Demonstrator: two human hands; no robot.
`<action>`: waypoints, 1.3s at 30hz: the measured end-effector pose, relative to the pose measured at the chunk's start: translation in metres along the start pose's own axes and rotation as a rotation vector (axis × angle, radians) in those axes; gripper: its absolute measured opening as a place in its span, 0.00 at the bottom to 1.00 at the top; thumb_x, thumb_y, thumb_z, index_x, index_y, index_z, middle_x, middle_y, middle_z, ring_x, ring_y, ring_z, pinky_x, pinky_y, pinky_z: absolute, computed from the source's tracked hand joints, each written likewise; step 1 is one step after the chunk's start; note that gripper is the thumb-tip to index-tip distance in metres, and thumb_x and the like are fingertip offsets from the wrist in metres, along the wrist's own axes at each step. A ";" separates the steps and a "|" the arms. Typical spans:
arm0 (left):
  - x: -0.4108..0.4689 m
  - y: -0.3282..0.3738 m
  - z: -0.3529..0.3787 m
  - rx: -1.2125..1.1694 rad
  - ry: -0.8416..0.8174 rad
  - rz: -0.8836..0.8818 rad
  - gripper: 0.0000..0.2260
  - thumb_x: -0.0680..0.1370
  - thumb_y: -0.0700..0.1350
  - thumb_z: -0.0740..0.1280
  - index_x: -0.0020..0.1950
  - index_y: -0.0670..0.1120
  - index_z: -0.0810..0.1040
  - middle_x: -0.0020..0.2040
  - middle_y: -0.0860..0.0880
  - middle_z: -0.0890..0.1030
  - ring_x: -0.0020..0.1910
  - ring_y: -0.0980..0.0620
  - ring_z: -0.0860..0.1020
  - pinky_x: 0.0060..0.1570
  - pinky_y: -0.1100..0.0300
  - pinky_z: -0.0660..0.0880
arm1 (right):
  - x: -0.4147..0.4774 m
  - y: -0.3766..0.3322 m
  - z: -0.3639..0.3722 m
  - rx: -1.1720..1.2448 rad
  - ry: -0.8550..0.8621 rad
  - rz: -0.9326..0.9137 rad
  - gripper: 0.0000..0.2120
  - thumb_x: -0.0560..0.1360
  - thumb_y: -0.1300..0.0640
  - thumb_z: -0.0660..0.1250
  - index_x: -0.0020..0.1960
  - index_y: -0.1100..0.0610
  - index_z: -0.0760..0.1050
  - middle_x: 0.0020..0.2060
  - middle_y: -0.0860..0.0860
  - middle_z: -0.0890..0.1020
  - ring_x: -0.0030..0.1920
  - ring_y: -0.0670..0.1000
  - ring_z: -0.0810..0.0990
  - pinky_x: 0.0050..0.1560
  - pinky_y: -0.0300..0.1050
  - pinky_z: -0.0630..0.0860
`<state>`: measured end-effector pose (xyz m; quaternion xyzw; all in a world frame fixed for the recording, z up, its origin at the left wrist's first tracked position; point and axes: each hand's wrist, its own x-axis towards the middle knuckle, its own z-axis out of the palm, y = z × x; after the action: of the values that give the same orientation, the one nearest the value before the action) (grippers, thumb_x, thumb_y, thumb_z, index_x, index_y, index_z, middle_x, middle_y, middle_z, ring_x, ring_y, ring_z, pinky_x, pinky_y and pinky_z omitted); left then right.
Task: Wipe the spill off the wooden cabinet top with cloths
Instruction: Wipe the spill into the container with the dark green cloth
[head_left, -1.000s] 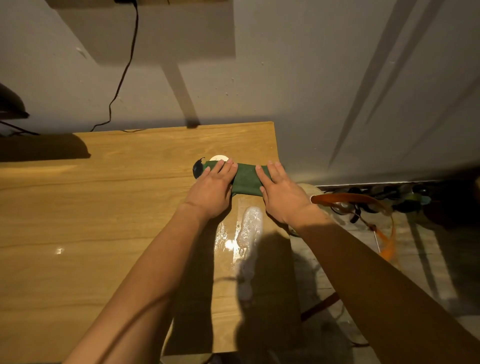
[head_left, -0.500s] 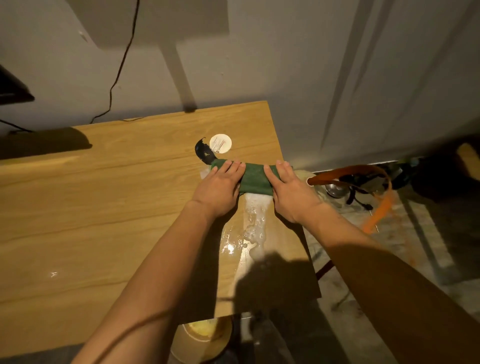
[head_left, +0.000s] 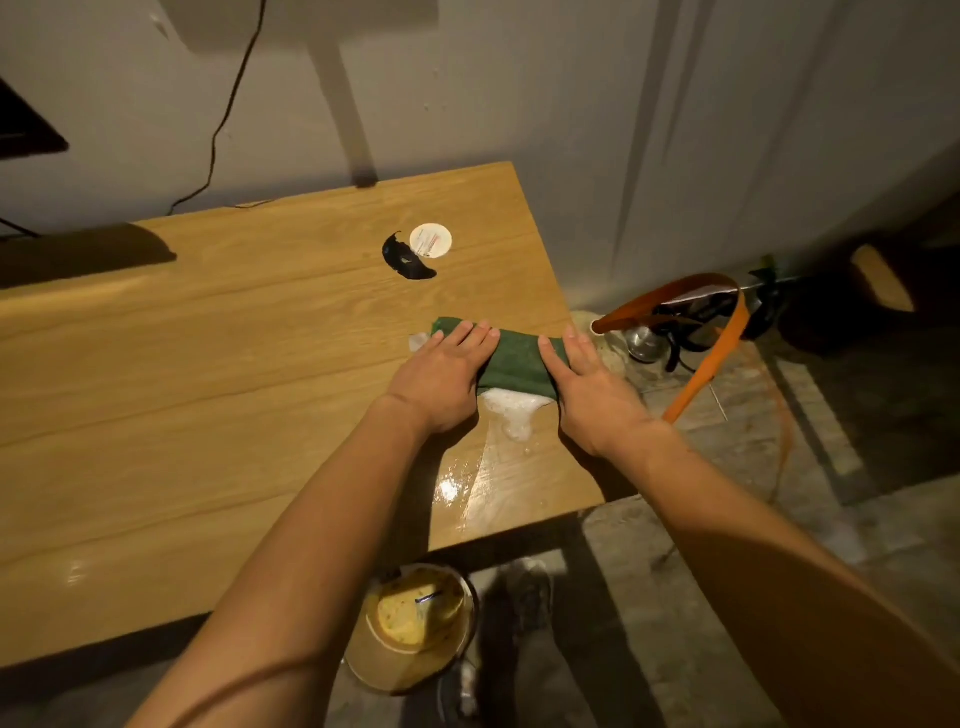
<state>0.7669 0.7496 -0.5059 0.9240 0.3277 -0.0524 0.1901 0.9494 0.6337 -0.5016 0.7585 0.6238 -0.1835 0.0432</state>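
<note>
A folded green cloth (head_left: 511, 364) lies across the right end of the wooden cabinet top (head_left: 208, 389). My left hand (head_left: 441, 376) presses flat on the cloth's left part and my right hand (head_left: 592, 395) presses flat on its right part. White foamy spill (head_left: 511, 413) gathers along the cloth's near edge between my hands. A wet shiny streak (head_left: 467, 483) runs from there toward the cabinet's front edge. A small wet patch (head_left: 418, 343) shows just left of the cloth.
A black mark (head_left: 405, 260) and a round white lid (head_left: 430, 240) lie farther back on the top. A bucket with yellowish contents (head_left: 413, 623) stands on the floor below the front edge. An orange strap (head_left: 717, 338) and metal items lie on the floor to the right. A cable (head_left: 223, 119) hangs on the wall.
Both hands have dragged the green cloth toward me, away from the black mark and lid, pushing foam ahead of it. The camera has tilted down, showing the bucket.
</note>
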 end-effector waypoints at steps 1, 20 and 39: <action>-0.004 0.002 0.001 -0.001 -0.007 0.009 0.30 0.80 0.42 0.56 0.81 0.48 0.49 0.81 0.49 0.52 0.79 0.51 0.48 0.77 0.51 0.46 | -0.005 -0.001 0.002 0.006 0.001 0.010 0.38 0.78 0.63 0.57 0.80 0.52 0.38 0.79 0.59 0.42 0.78 0.57 0.40 0.75 0.49 0.49; -0.080 0.002 0.014 -0.001 -0.060 0.035 0.31 0.79 0.39 0.57 0.81 0.49 0.49 0.81 0.48 0.50 0.80 0.49 0.47 0.77 0.50 0.45 | -0.073 -0.070 0.024 0.045 -0.061 0.126 0.43 0.75 0.63 0.65 0.80 0.56 0.40 0.78 0.61 0.46 0.78 0.60 0.44 0.74 0.52 0.56; -0.244 -0.037 0.026 0.078 0.020 -0.009 0.13 0.80 0.42 0.63 0.65 0.48 0.76 0.62 0.46 0.79 0.58 0.45 0.79 0.56 0.49 0.76 | -0.155 -0.187 0.070 -0.008 0.020 0.020 0.34 0.75 0.65 0.66 0.77 0.55 0.57 0.69 0.58 0.70 0.62 0.62 0.74 0.52 0.55 0.76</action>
<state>0.5546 0.6230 -0.4877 0.9297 0.3314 -0.0568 0.1503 0.7299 0.5094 -0.4842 0.7663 0.6173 -0.1732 0.0418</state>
